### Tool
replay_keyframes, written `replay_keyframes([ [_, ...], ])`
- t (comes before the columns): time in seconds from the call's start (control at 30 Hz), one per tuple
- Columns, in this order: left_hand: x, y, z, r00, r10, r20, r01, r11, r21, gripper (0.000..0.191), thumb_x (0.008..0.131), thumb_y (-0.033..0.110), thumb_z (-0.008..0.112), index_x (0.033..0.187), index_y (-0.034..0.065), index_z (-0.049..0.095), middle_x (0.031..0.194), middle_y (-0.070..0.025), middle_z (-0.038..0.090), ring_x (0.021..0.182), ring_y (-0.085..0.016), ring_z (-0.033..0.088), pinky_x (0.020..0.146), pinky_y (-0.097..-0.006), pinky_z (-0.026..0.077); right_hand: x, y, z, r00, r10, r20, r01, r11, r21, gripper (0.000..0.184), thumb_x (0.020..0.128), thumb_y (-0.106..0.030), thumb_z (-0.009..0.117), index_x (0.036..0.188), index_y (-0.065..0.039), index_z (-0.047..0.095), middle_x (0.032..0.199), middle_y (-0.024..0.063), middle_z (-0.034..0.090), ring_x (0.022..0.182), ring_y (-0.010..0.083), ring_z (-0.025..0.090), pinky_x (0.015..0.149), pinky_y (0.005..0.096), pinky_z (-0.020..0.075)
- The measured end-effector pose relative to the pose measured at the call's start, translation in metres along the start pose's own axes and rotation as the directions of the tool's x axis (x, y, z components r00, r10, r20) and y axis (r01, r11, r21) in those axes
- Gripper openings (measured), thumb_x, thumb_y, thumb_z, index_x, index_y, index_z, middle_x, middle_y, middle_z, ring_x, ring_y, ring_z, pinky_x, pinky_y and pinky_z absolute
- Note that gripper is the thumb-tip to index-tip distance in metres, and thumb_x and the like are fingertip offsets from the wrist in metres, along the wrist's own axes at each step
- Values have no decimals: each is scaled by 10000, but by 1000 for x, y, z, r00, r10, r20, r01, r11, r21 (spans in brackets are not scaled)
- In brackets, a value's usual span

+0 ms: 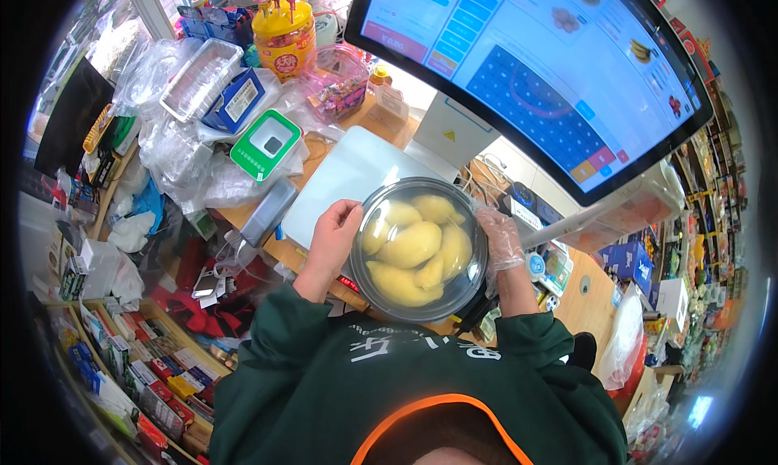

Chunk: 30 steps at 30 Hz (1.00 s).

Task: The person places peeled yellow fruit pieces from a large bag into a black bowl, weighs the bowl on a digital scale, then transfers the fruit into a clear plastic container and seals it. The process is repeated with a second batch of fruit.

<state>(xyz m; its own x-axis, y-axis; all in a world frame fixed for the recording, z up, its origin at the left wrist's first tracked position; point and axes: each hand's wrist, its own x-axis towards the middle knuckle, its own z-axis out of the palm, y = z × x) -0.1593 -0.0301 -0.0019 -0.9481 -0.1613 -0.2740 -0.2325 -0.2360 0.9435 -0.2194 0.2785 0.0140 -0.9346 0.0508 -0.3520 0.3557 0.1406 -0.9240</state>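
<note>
A round plastic container (419, 249) with a clear lid holds several pale yellow fruit pieces that look like durian flesh. My bare left hand (334, 237) grips its left rim, the thumb near the lid's edge. On the opposite rim is my right hand (501, 240), in a clear plastic glove, its fingertips partly hidden by glare and the glove. The container is held in front of my chest, over the near part of a scale's white weighing plate (340, 173). Whether it touches the plate cannot be told.
A large touchscreen (529, 76) stands beyond the scale, tilted over cables. At left are a green payment-code stand (266, 144), crumpled plastic bags (176, 161) and a foam tray (203, 79). A lollipop jar (284, 42) and a pink candy tub (335, 82) stand behind. Boxed goods fill a drawer (155, 368) at lower left.
</note>
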Motion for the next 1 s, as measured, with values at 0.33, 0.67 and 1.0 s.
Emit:
replay_keyframes([
  [0.33, 48, 26, 0, 971, -175, 164, 190, 978, -81, 180, 977, 193, 677, 922, 22, 684, 831, 31, 640, 773, -44, 552, 695, -212, 452, 48, -39, 22, 961, 64, 270, -35, 993, -112, 359, 926, -240, 731, 1135, 52, 709, 1062, 90, 725, 945, 143, 652, 861, 283, 516],
  [0.67, 86, 36, 13, 935, -228, 271, 189, 969, 161, 191, 967, 212, 692, 882, 41, 682, 790, 32, 644, 665, -34, 560, 580, -211, 457, 94, -91, 88, 771, 196, 607, 60, 925, -374, 337, 876, -306, 770, 967, 19, 775, 918, 78, 744, 791, 128, 652, 732, 291, 528],
  [1.0, 70, 34, -4, 935, -213, 285, 157, 966, 205, 198, 985, 237, 666, 970, 39, 674, 883, 18, 657, 774, -38, 571, 672, -206, 466, 105, -87, 76, 725, 273, 632, 57, 891, -451, 278, 901, -243, 762, 1004, 14, 756, 953, 67, 739, 846, 122, 667, 752, 277, 536],
])
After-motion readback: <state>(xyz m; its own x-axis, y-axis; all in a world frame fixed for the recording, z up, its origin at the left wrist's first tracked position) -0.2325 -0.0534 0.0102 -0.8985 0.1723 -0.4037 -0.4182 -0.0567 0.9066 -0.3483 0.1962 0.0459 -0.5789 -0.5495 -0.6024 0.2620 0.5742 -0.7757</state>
